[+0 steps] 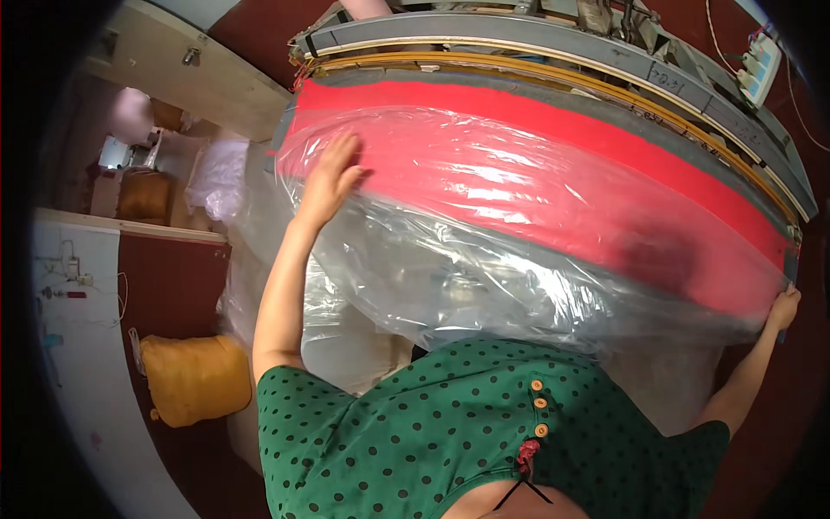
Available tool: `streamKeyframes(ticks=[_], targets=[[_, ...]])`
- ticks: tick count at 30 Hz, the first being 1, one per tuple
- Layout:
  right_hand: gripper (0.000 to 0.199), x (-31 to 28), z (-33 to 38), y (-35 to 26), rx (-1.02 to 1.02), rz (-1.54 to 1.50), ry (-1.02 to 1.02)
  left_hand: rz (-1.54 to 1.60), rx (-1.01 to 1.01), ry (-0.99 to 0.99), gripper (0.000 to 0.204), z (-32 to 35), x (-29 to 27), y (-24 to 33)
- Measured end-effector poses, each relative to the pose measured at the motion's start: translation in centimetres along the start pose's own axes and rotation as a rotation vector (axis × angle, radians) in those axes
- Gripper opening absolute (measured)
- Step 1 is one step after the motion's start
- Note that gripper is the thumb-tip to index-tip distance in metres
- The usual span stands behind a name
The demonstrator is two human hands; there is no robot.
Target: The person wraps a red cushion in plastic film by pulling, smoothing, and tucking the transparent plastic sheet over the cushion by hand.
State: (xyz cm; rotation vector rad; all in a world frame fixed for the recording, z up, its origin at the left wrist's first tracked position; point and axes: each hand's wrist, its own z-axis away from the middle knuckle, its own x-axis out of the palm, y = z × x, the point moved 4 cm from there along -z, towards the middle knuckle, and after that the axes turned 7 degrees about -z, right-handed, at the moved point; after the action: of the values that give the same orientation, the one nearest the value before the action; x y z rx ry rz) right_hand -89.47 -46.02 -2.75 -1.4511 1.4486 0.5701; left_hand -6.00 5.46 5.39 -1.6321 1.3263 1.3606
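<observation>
A long strip of red cloth (pixel 527 111) lies along the grey top of a long frame. Over its near part spreads a clear, shiny plastic sheet (pixel 467 233), which hangs down in folds toward my body. My left hand (pixel 330 177) rests flat on the sheet near the left end of the red cloth, fingers stretched out. At the far right end, my right hand (pixel 785 307) is closed at the corner of the cloth and sheet. A small dark blue piece (pixel 782 336) shows just below that hand; what the fingers grip is not plain.
Behind the cloth run yellow-orange rails (pixel 519 71) and a grey metal beam (pixel 519 35). A white power strip (pixel 761 69) with cables is at the upper right. At left are a wooden panel (pixel 186 65) with a latch and a stuffed yellow bag (pixel 194 379). Part of another person's arm (pixel 367 9) shows beyond the beam.
</observation>
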Motion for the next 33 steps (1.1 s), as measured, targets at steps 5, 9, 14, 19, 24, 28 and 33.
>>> streamKeyframes(ticks=[5, 9, 14, 19, 24, 28, 33], targets=[[0.044, 0.8, -1.0, 1.1, 0.041, -0.09, 0.016, -0.092, -0.034, 0.073, 0.032, -3.5, 1.7, 0.1], [0.048, -0.6, -2.0, 5.3, 0.015, -0.243, 0.101, -0.177, -0.074, 0.223, 0.02, -4.8, 1.9, 0.6], [0.045, -3.8, -1.7, 6.8, 0.006, -0.381, 0.205, -0.192, -0.174, 0.236, 0.02, -5.5, 2.3, -1.3], [0.043, -4.3, -1.6, 7.7, 0.078, -0.538, 0.199, -0.03, -0.164, 0.178, 0.019, -5.7, 1.4, -1.1], [0.034, -5.5, -7.5, 7.1, -0.066, -0.318, 0.173, 0.262, -0.092, 0.537, 0.019, -9.3, 0.8, -3.9], [0.034, -2.3, -1.8, -10.2, -0.203, -0.009, 0.153, 0.658, -0.561, 0.633, 0.023, -10.2, 1.9, -8.1], [0.031, 3.5, -1.8, -14.5, -0.103, -0.705, 0.231, 0.657, -0.556, 0.617, 0.017, -12.2, 6.3, -15.5]])
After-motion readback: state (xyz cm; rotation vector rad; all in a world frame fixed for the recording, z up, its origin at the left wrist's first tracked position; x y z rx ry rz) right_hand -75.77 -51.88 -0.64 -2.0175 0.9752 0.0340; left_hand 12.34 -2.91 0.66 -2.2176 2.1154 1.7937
